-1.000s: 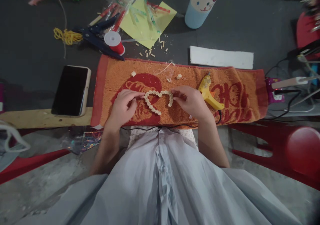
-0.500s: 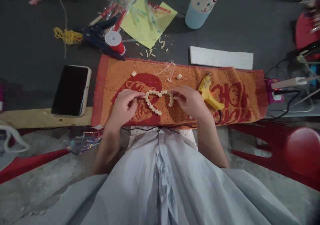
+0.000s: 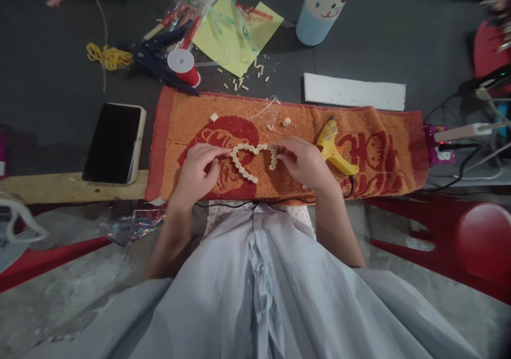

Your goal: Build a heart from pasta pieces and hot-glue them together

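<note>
A heart-shaped outline of small pale pieces (image 3: 240, 168) is spread over the orange towel (image 3: 279, 188), with a gap along its lower right side. My left hand (image 3: 199, 168) pinches its left edge between thumb and fingers. At the upper right curve, my right hand (image 3: 302, 159) grips the outline with thumb and fingertips. A yellow hot glue gun (image 3: 333, 148) lies on the towel just right of my right hand. Small pale clusters (image 3: 214, 117) rest on the towel above the heart.
A phone (image 3: 114, 143) lies left of the towel. Beyond it are dark-handled pliers (image 3: 154, 60), a red thread spool (image 3: 186, 68), a yellow paper sheet (image 3: 223, 34) and scattered bits. A tall bottle (image 3: 321, 15) and a white strip (image 3: 354, 91) stand and lie farther back.
Both hands and the heart outline look the same; only a very slight shift of the whole view shows.
</note>
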`<state>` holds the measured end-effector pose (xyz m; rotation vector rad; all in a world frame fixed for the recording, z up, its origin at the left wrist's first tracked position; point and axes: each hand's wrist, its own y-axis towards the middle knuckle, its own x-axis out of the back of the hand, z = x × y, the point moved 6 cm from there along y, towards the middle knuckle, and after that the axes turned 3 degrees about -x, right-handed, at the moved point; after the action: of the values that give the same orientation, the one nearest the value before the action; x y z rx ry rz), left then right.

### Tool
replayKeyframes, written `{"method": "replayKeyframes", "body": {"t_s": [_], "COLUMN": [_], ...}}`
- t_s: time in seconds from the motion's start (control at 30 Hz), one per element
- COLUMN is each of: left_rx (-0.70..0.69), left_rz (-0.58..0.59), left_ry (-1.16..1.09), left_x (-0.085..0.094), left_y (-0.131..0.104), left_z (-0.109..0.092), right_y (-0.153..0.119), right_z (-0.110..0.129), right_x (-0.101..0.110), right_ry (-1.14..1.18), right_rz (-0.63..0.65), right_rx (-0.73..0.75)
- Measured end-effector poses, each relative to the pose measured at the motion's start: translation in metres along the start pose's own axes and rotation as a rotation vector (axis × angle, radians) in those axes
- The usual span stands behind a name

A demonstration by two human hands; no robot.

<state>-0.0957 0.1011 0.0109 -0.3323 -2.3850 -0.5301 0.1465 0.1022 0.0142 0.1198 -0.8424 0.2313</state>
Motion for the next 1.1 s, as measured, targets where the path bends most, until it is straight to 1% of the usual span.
{"method": "replayKeyframes", "body": {"t_s": [0.13, 0.3, 0.53, 0.9, 1.1], "left_rx": [0.029, 0.012, 0.039, 0.004, -0.013], "left_rz": [0.007, 0.0, 0.024, 0.008, 0.007], "left_ry": [0.009, -0.01, 0.01, -0.015, -0.017], "left_x": [-0.0016, -0.004, -0.0059, -0.0053, -0.0052], "left_y": [-0.0042, -0.0087, -0.0092, -0.0089, -0.0084], "left_z": [-0.0026, -0.0057, -0.004, -0.0061, -0.0076], "right_y": [-0.0005, -0.0009, -0.001, -0.0058, -0.0065], "right_z": [-0.0003, 0.0002, 0.001, 0.0045, 0.0036], "right_x": [0.0003, -0.0002, 0.0007, 0.0027, 0.0021], "right_ry": [0.018, 0.015, 0.023, 0.002, 0.025], "right_rz": [0.001, 0.013, 0.001, 0.026, 0.025], "right_rx": [-0.012, -0.013, -0.013, -0.003, -0.022]}}
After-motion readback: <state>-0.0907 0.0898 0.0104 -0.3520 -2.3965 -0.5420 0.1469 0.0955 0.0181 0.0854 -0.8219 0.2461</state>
